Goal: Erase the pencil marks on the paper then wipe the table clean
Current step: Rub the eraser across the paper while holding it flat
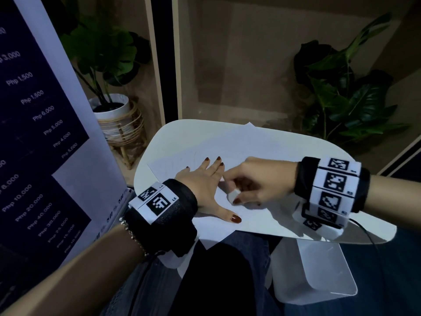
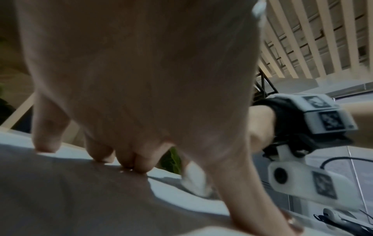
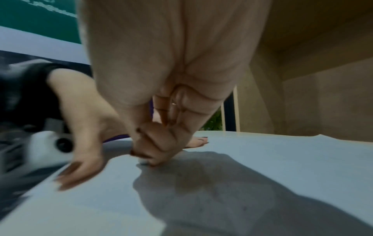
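White paper (image 1: 239, 142) lies under the flat, spread left hand (image 1: 202, 185); the right hand (image 1: 257, 181) pinches an eraser (image 1: 232, 195) against it.

White table (image 1: 262, 233) w/ paper (image 1: 239, 142)

A white sheet of paper (image 1: 239, 144) lies flat and askew on the white tabletop (image 1: 330, 153), its near corner overhanging the edge, while a small white eraser (image 1: 232, 195) stands pressed onto it.
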`<act>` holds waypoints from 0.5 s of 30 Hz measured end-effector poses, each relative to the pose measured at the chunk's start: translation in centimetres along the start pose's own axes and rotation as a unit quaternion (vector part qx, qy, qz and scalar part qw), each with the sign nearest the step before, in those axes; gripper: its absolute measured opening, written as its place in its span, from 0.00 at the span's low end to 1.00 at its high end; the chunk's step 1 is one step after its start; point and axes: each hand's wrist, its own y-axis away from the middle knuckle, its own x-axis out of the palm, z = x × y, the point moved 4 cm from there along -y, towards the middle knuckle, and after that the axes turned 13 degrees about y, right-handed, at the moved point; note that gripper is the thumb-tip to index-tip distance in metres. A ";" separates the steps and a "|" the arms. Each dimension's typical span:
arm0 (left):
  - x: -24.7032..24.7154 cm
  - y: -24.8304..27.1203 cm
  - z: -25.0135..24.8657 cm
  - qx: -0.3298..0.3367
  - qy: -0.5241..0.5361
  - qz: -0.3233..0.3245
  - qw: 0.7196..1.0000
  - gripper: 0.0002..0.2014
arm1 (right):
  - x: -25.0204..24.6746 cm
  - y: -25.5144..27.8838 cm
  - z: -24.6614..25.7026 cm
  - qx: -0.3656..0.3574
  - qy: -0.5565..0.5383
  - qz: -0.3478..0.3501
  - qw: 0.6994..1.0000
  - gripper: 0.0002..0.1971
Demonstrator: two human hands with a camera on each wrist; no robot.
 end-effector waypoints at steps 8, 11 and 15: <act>0.1 0.2 -0.1 -0.003 -0.020 -0.001 1.000 0.66 | -1.5 -0.2 -2.7 0.058 0.089 -0.042 0.993 0.10; 0.0 0.2 0.0 -0.003 -0.016 0.000 1.000 0.66 | -1.4 -0.1 -3.0 0.066 0.083 -0.039 0.994 0.13; 0.2 0.1 0.0 -0.006 -0.011 0.003 1.000 0.67 | 0.1 1.0 -0.8 0.003 -0.043 0.089 0.995 0.11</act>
